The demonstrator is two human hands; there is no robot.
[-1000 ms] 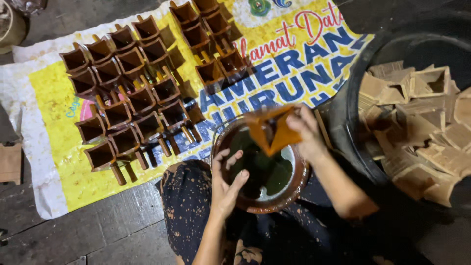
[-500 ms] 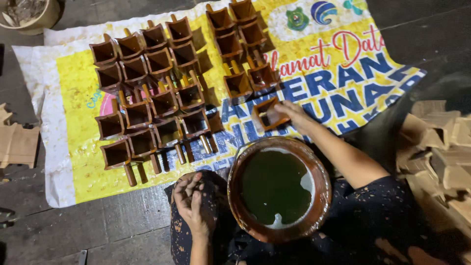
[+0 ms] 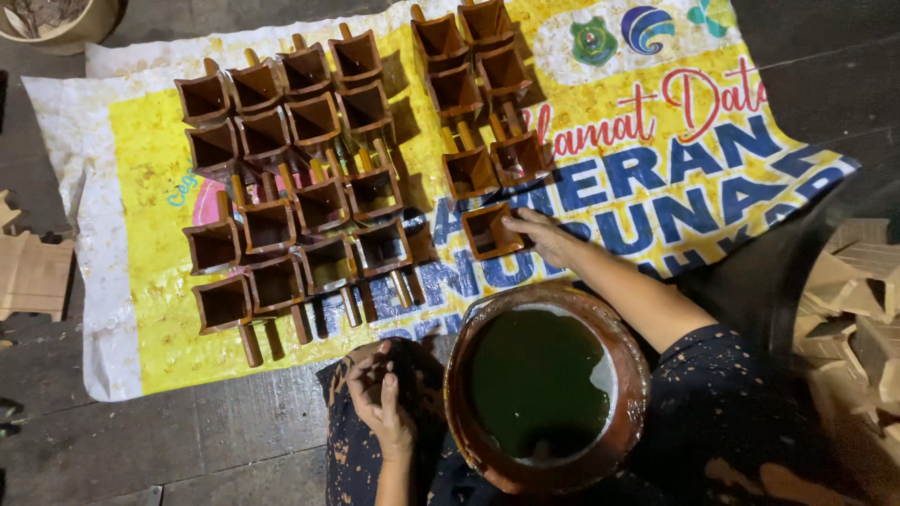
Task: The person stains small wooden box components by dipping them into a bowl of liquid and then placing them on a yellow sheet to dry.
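Right hand sets a stained wooden box mould down on the banner; left hand idle on the lap.

Against half a second ago, the right hand (image 3: 548, 239) has lowered the box mould (image 3: 489, 230), which now lies on the printed banner (image 3: 150, 141) at the near end of the right-hand group of moulds (image 3: 473, 94), fingers closed on its right wall. Mould sits just left of that hand, above the bowl of dark green liquid (image 3: 544, 398). Left hand (image 3: 382, 398) rests on the patterned cloth, fingers loosely curled, holding nothing. Larger block of moulds (image 3: 291, 178) lies well to the left. Unstained pale moulds (image 3: 858, 300) are piled at right.
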